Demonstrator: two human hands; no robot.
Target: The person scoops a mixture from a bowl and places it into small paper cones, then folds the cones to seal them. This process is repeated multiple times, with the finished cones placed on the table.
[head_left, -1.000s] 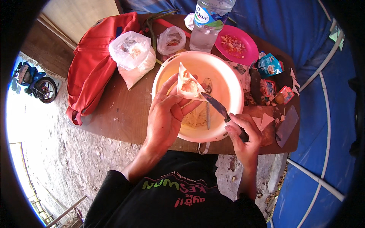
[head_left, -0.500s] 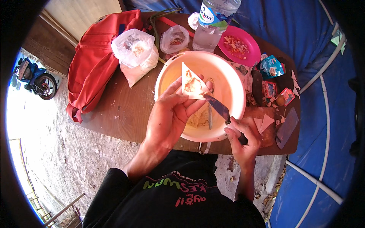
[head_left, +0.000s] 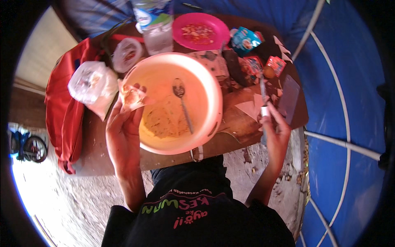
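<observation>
My left hand (head_left: pixel 126 127) is closed on a white triangular piece (head_left: pixel 133 99) smeared with beige-brown paste, held at the left rim of a large pale basin (head_left: pixel 214 88). Inside the basin are a spoon (head_left: pixel 185 107) and yellowish batter or dough (head_left: pixel 162 119) spread over the bottom. Over the table's right side, my right hand (head_left: pixel 275 127) grips a knife (head_left: pixel 263 108) by its light handle, blade pointing away from me. Beneath the knife, white triangular pieces (head_left: pixel 248 109) lie on a brown board (head_left: pixel 230 119).
Behind the basin stand a large water bottle (head_left: pixel 158 37) and a magenta plate (head_left: pixel 177 35) of chopped bits. A plastic bag of white powder (head_left: pixel 98 92) and a red bag (head_left: pixel 66 111) lie left. Packets (head_left: pixel 245 41) and a translucent sheet (head_left: pixel 290 99) are at the right.
My left hand has moved left with the triangular piece, away from the knife. My right hand has carried the knife right, over the board. The view has shifted to the right.
</observation>
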